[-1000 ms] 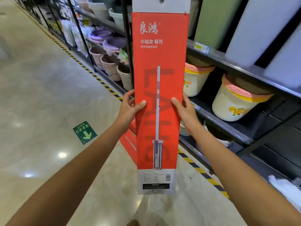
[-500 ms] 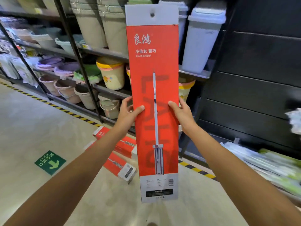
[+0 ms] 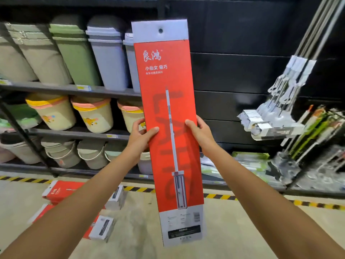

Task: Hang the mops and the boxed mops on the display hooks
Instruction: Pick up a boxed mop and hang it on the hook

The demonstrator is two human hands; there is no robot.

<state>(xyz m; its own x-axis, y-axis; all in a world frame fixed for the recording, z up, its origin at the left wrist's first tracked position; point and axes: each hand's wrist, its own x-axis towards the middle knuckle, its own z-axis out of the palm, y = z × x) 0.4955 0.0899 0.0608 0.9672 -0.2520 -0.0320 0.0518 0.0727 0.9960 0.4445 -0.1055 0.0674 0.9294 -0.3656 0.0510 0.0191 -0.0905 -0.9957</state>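
Note:
A tall red boxed mop [image 3: 168,75] with a grey top flap and a hanging hole stands upright in front of me. My left hand [image 3: 140,136] grips its left edge at mid-height, thumb on the front. My right hand [image 3: 200,134] grips the right edge at the same height. Behind the box is a black slatted display wall [image 3: 242,71]; I see no hooks on it. Several loose mops [image 3: 283,101] with metal poles hang at the right. More red boxed mops [image 3: 61,191] lie on the floor at lower left.
Shelves at the left hold bins [image 3: 74,53] and buckets [image 3: 93,116]. Yellow-black tape [image 3: 220,196] runs along the floor at the shelf base. Green packaged goods [image 3: 250,161] lie low at the right.
My view has swung right from the aisle to face the black display wall. The box stays upright in both hands, and the hanging mops have come into sight at the right.

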